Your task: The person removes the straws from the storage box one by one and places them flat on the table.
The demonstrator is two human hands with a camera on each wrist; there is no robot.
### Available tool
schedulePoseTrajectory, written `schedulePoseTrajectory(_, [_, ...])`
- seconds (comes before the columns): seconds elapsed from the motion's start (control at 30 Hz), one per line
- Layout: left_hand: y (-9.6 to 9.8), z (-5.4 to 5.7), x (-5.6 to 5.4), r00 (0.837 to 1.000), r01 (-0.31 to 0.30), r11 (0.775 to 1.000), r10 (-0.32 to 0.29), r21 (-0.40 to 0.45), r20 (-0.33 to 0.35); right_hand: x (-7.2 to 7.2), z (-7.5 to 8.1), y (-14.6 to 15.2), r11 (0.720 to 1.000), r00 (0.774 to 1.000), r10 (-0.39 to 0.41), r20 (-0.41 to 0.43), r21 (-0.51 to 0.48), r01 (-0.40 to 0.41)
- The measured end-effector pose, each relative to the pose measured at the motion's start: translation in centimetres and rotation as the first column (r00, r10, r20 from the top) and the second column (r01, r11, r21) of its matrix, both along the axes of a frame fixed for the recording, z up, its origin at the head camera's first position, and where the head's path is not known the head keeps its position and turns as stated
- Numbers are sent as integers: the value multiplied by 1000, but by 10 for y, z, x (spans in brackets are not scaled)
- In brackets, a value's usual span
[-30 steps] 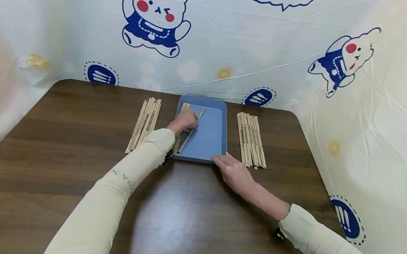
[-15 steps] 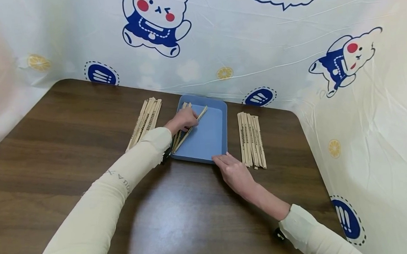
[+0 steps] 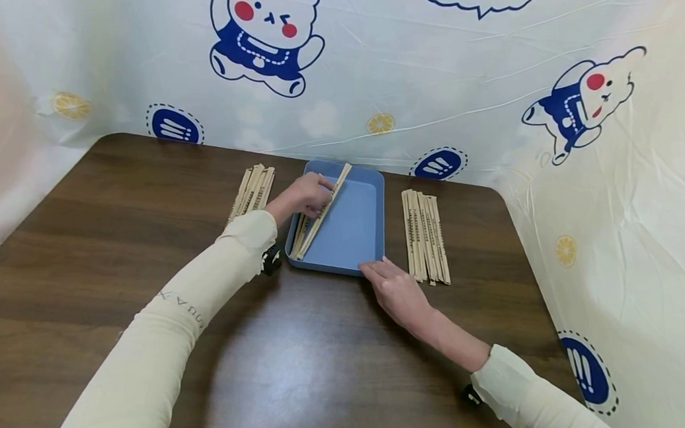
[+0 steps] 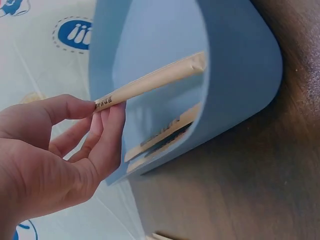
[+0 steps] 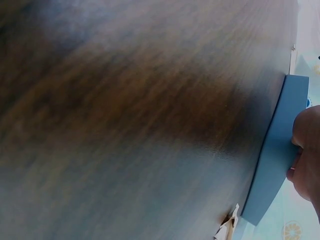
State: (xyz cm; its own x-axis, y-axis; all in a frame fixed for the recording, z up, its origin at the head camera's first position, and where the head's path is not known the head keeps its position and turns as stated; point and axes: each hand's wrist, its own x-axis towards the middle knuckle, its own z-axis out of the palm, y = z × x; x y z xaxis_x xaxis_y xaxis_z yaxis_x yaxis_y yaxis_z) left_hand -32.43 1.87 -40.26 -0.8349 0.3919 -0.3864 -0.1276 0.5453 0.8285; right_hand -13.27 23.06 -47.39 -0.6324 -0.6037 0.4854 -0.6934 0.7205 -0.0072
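Over the left side of a blue tray (image 3: 350, 233), my left hand (image 3: 305, 195) pinches a slim packet of paper-wrapped chopsticks (image 4: 155, 82) between thumb and fingers. Its near end is low in the tray by the front left corner, and its far end tilts up. More wrapped chopsticks (image 4: 167, 134) lie along the tray's left wall, partly hidden by the hand. My right hand (image 3: 397, 293) grips the tray's near right corner, thumb and curled fingertips at the rim in the right wrist view.
Several wrapped chopsticks (image 3: 255, 188) lie left of the tray, partly covered by my left sleeve. Another row of wrapped chopsticks (image 3: 423, 235) lies to its right. A printed cloth (image 3: 332, 62) hangs along the back edge of the brown table (image 3: 293, 363).
My left hand has shifted slightly left and turned, with the pinched chopsticks' far end rising away from the tray. The right hand and tray stay put.
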Motion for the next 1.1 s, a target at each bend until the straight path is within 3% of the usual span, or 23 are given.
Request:
schedulePoseTrajectory(0.27, [-20, 15, -2, 999, -45, 998, 45, 38, 10, 0, -1, 0, 1000, 1000, 7, 6, -10, -7])
schedulePoseTrajectory(0.6, [-57, 23, -7, 994, -98, 992, 94, 77, 58, 1, -1, 0, 1000, 1000, 4, 6, -7, -4])
schedulePoseTrajectory(0.8, [-78, 17, -9, 989, -128, 990, 122, 65, 89, 0, 1, -1, 1000, 1000, 3, 14, -6, -3])
schedulePoseTrajectory(1.1, [-102, 5, -15, 986, -169, 986, 169, -6, 13, 0, 0, -1, 1000, 1000, 6, 6, -7, -6])
